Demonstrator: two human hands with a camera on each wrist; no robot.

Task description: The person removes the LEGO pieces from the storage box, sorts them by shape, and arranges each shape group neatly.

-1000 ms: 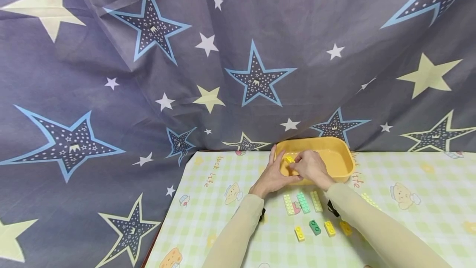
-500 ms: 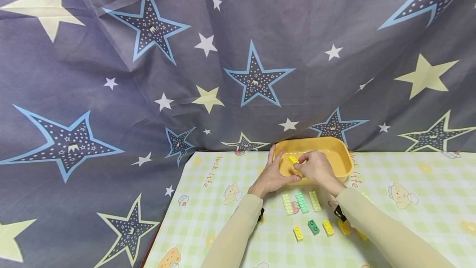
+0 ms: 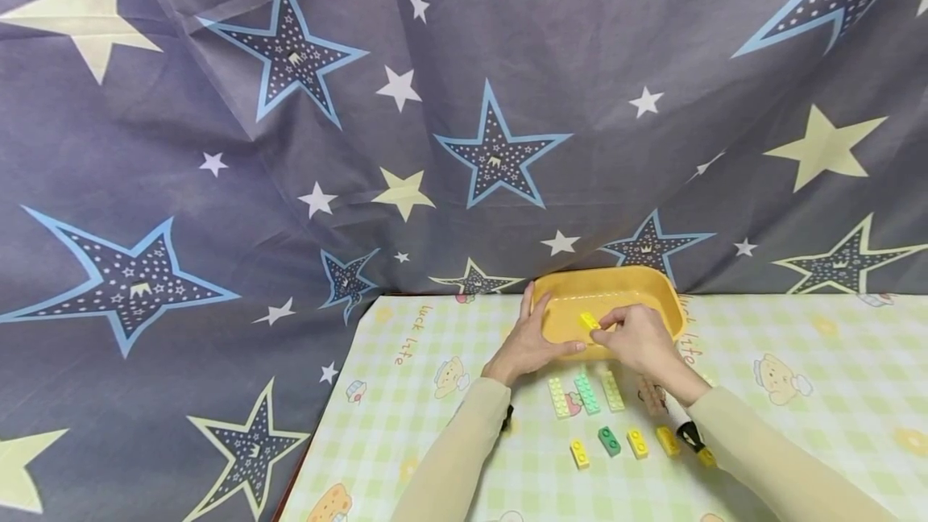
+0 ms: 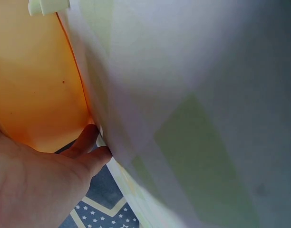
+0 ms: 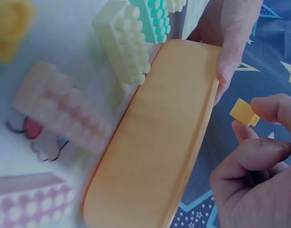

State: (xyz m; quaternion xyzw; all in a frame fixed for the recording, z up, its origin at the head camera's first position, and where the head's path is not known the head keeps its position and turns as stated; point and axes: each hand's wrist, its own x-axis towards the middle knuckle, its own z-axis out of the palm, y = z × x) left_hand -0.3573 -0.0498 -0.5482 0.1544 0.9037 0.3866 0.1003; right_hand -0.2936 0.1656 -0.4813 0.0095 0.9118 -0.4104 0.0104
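My right hand (image 3: 641, 341) pinches a small yellow toy building brick (image 3: 589, 321) between thumb and fingertips, over the inside of a yellow-orange plastic tub (image 5: 155, 133). In the right wrist view the brick shows beyond the tub's rim, with the other fingers curled below it. The left hand (image 3: 528, 345) grips the tub's left end, thumb over the near rim and fingers along the side. In the left wrist view, fingertips of that hand (image 4: 45, 183) lie low at the tub's outer wall, close to the tablecloth.
Near the tub, pale yellow (image 3: 558, 398), mint green (image 3: 587, 393) and pinkish (image 5: 64, 107) long bricks lie in a row. Small bricks, including a dark green one (image 3: 609, 441) and several yellow ones, lie closer to the front. Behind the table (image 3: 406, 425) hangs a star-patterned cloth (image 3: 435, 264).
The right hand has moved to the right across the tub with the yellow brick in its fingers. My left hand has stayed at the tub's left end.
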